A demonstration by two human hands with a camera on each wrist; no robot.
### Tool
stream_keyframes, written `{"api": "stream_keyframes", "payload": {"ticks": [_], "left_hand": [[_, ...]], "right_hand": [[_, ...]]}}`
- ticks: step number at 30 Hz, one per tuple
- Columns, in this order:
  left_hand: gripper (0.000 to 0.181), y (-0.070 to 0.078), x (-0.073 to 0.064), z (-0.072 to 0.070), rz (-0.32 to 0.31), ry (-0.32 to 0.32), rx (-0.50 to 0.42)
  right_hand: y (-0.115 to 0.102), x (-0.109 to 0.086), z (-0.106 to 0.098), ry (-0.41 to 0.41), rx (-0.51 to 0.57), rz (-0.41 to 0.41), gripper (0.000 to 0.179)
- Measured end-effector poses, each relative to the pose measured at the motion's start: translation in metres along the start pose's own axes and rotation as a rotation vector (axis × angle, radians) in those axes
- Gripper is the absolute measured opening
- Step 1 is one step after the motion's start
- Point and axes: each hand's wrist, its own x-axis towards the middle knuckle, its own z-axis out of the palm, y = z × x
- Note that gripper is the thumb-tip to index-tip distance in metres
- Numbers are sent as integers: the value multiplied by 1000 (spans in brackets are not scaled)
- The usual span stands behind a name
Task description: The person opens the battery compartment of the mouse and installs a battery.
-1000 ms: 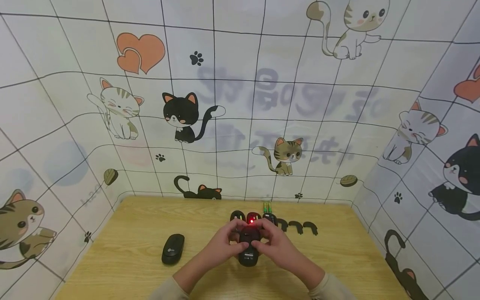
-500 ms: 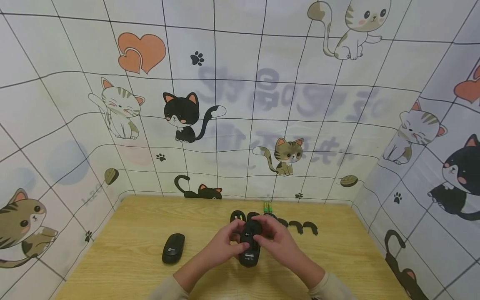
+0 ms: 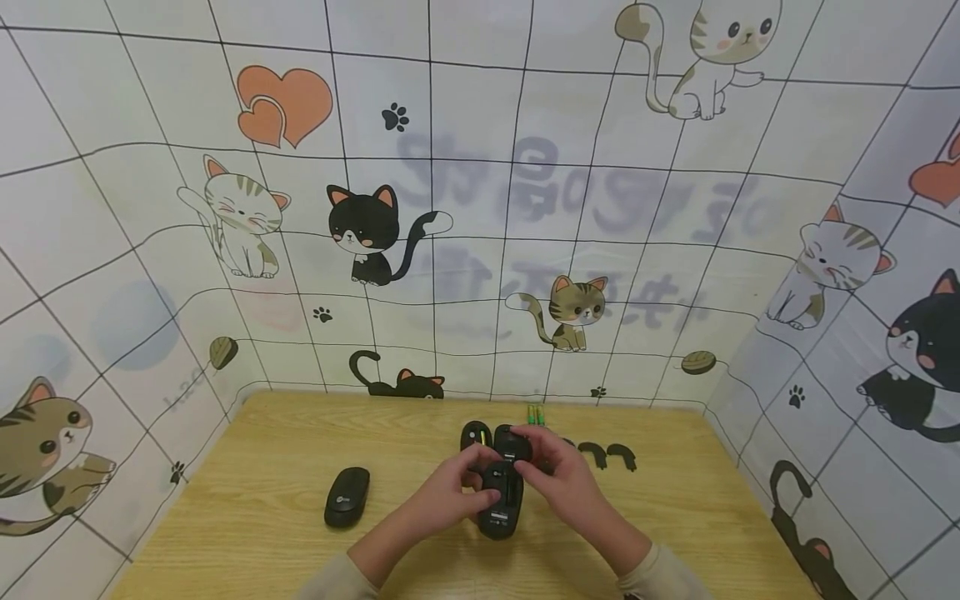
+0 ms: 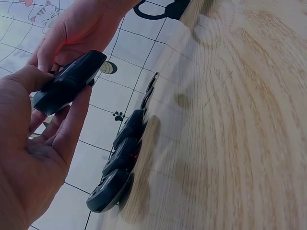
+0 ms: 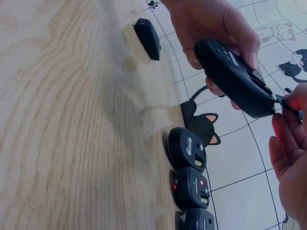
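The sleeves (image 3: 339,580) were pale beige, the hands (image 3: 456,490) bare; at the right cuff (image 3: 641,573) a dark patch (image 3: 631,595) showed, too small to identify.

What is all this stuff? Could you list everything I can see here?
Table: one, light wood, foreground
Patterned walls: three sides, white with cats and hearts, around the table
Lone mouse: one, black, table's left
Upturned mice: three, black, row at the back
Batteries: two, green, back edge; more inside upturned mice
Curved pieces: at least two, black, back right
Held mouse: one, black, raised, underside up
Small piece: one, dark, by the held mouse
Left hand: one, gripping the held mouse
Right hand: one, pinching the small piece
Sleeves: two, beige, bottom edge
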Motion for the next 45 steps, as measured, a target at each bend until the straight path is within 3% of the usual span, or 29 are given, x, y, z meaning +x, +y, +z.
{"api": "stream_keyframes", "payload": {"ticks": [11,21,30,41,45], "left_hand": [[41,-1,-1,-1,-20,0,-23],[42,-1,-1,-1,-25,25,-17],[42,-2,-1,-2,-25,26,-25],[43,-2,0,-1,-37,36,-11],[43,-1,0,-1,-35,36,-20]], "right_hand": [[9,-1,-19,22,53,32,47],[20,-3,-55,-2,-54,103,47],[40,-7,-87,-11,-42,109,48],[52,-12,-106,18,-64,108,47],[58,-13,-113,35,-144,143,47]]}}
